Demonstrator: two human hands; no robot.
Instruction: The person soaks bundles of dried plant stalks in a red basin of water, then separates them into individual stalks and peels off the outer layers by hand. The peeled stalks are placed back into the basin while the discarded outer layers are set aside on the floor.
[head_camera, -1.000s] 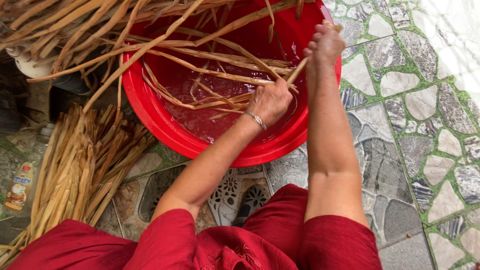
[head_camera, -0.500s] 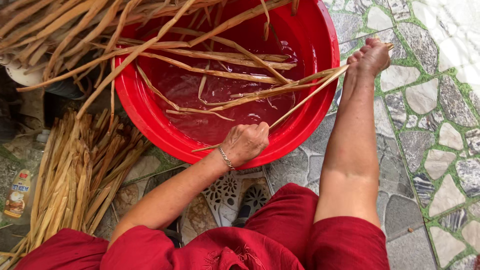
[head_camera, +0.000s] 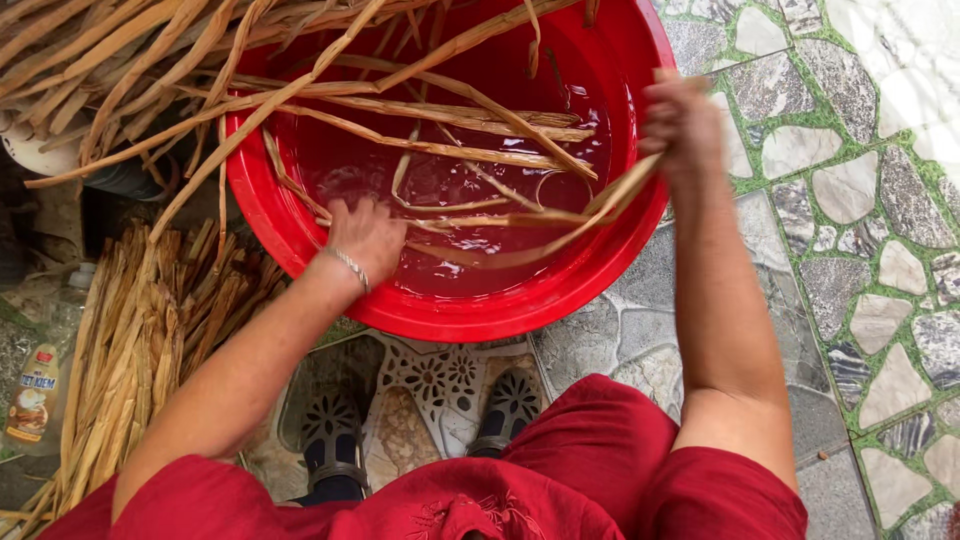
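Long dried fibre strip (head_camera: 520, 235): tan, flat, wet-looking, bowed across the near half of the red basin (head_camera: 300, 240), running from the left side toward the right rim. Basin holds reddish water (head_camera: 450, 180) with more strips (head_camera: 450, 115) soaking, some crossing it diagonally and sticking out past the far rim. Left hand (head_camera: 367, 237) is low in the basin near its left wall, fingers curled down around the strip's left end at water level; closed grip, though fingertips are hidden so exact contact can't be confirmed. Thin metal bracelet (head_camera: 348, 266) on that wrist. Right hand (head_camera: 682, 122) is raised over the right rim, motion-blurred, fist closed on the strip's other end, strip taut-ish and sagging between both hands. Bundle of dry strips (head_camera: 130, 340) lies on the ground left of the basin, another heap (head_camera: 120, 70) overhangs the far-left rim. Stone-paved ground (head_camera: 860, 250) to the right. Red garment (head_camera: 560, 480) and dark sandals (head_camera: 335, 440) at the bottom, sandals on a patterned stool or mat (head_camera: 430, 385).
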